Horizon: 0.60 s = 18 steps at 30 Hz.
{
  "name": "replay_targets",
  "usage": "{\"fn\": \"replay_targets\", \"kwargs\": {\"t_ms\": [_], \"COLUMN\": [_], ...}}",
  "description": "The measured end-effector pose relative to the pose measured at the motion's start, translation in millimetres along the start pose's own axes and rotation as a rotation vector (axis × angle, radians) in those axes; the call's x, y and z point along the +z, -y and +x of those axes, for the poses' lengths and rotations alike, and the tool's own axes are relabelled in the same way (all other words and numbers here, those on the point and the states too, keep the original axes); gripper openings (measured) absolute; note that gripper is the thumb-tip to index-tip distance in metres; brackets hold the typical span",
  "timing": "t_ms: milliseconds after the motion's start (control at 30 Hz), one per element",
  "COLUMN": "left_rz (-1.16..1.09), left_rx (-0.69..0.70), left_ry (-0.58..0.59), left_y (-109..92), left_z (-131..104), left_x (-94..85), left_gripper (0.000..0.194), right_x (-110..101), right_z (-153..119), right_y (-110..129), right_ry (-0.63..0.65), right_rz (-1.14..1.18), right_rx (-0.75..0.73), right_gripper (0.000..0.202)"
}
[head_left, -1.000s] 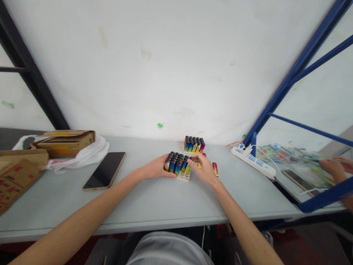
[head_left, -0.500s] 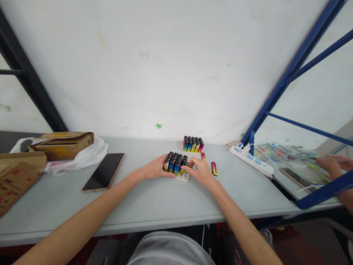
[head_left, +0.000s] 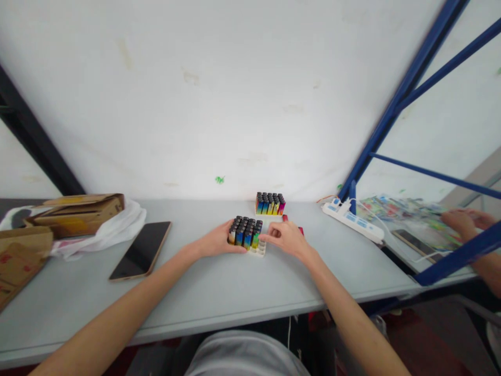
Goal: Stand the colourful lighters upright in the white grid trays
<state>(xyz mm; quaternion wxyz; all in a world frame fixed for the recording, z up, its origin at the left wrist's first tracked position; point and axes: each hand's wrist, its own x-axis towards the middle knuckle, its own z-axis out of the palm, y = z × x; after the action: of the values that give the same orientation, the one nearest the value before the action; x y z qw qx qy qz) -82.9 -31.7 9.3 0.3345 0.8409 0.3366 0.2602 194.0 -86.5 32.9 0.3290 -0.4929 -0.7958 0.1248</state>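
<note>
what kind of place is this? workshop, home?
Probably a small packing or assembly workbench: white trays of colourful lighters, a grey table in blue steel racking, cardboard boxes, and another person's hand working alongside.

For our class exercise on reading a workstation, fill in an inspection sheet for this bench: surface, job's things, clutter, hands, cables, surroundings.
Surface: grey table against a white wall.
Job's things: near tray of lighters, upright in rows, with some slots at its right end bare; second tray of lighters behind it; loose red lighter mostly hidden by the right hand.
Clutter: phone face up; cardboard boxes on a white plastic bag.
Hands: left hand against the near tray's left side; right hand at its right end, fingertips pinched together.
Cables: white power strip with white leads.
Surroundings: blue frame; another person's hands at the next bench.
</note>
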Motion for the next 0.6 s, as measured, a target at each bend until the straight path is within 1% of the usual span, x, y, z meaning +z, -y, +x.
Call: {"fn": "replay_targets", "kwargs": {"t_ms": [100, 133, 200, 267, 333, 400, 500, 600], "left_rz": [0.007, 0.009, 0.009, 0.009, 0.012, 0.014, 0.019, 0.023], "left_rx": [-0.006, -0.008, -0.008, -0.004, -0.001, -0.001, 0.001, 0.001], "left_ry": [0.007, 0.006, 0.009, 0.008, 0.006, 0.009, 0.012, 0.011], "left_y": [-0.5, -1.0, -2.0, -2.7, -3.1, -3.0, -2.6, -2.1], "left_z": [0.1, 0.1, -0.1, -0.2, -0.3, -0.3, -0.2, -0.2], "left_x": [-0.7, -0.9, -1.3, -1.6, -1.9, -2.1, -2.2, -2.1], "left_gripper": [0.082, 0.082, 0.081, 0.082, 0.083, 0.085, 0.085, 0.085], "right_x": [-30.9, -41.6, -59.5, -68.9, -68.8, -62.0, -50.5, -47.3], "right_z": [-5.2, -7.0, -10.7, -15.5, -21.3, -26.7, -30.4, -27.6], "right_y": [-24.0, -34.5, -56.7, -77.1, -92.4, -101.5, -104.8, -100.7], "right_ry": [-0.099, -0.121, -0.114, -0.089, -0.056, -0.015, 0.033, 0.006], "right_rz": [-0.093, -0.134, -0.237, -0.321, -0.346, -0.331, -0.291, -0.3], "right_rx": [0.089, 0.126, 0.212, 0.302, 0.371, 0.41, 0.419, 0.412], "right_gripper": [0.047, 0.043, 0.029, 0.021, 0.022, 0.028, 0.031, 0.033]}}
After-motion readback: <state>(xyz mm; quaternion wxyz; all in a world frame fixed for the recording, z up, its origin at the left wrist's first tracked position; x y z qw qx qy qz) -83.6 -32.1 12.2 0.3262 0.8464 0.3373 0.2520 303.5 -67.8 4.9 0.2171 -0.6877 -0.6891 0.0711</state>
